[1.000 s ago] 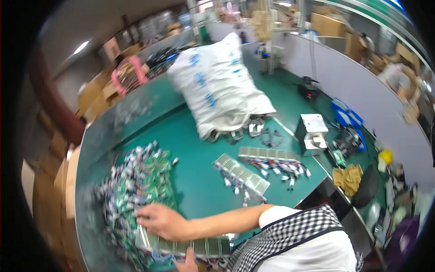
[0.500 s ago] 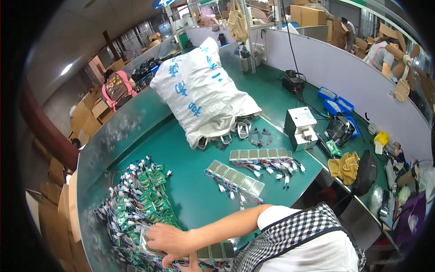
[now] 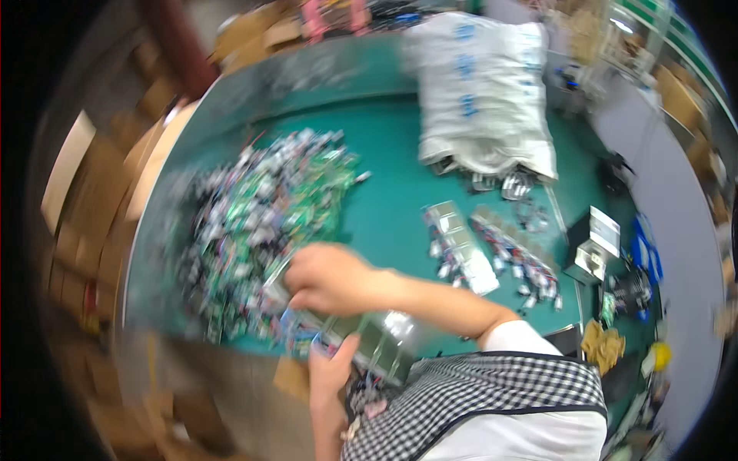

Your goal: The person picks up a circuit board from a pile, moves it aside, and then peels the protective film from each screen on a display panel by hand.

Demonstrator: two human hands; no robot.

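Observation:
A long strip of grey-green square panels in a clear tray (image 3: 373, 346), with wires along its side, lies slantwise in front of my body. My left hand (image 3: 330, 373) comes up from below and grips its near edge, the thumb on top. Over the strip's far end my right hand (image 3: 334, 278) is closed, fingers curled down onto it; blur hides the fingertips. Just beyond is a heap of green circuit boards (image 3: 269, 207) with tangled wires and white connectors. Two similar panel strips, one light (image 3: 465, 250) and one darker (image 3: 519, 246), rest on the table to the right.
A large white sack (image 3: 484, 92) stands at the back of the green table (image 3: 384, 200), grey frame-like parts at its mouth. To the right are a boxy white-and-black device (image 3: 593, 246) and brown gloves (image 3: 602, 346). Cardboard boxes (image 3: 100, 184) stand beyond the table's left edge.
The view has swung left, so the table's things sit farther right. My left hand, mostly hidden before, now shows on the strip's near edge. My right hand stays at the strip's far end.

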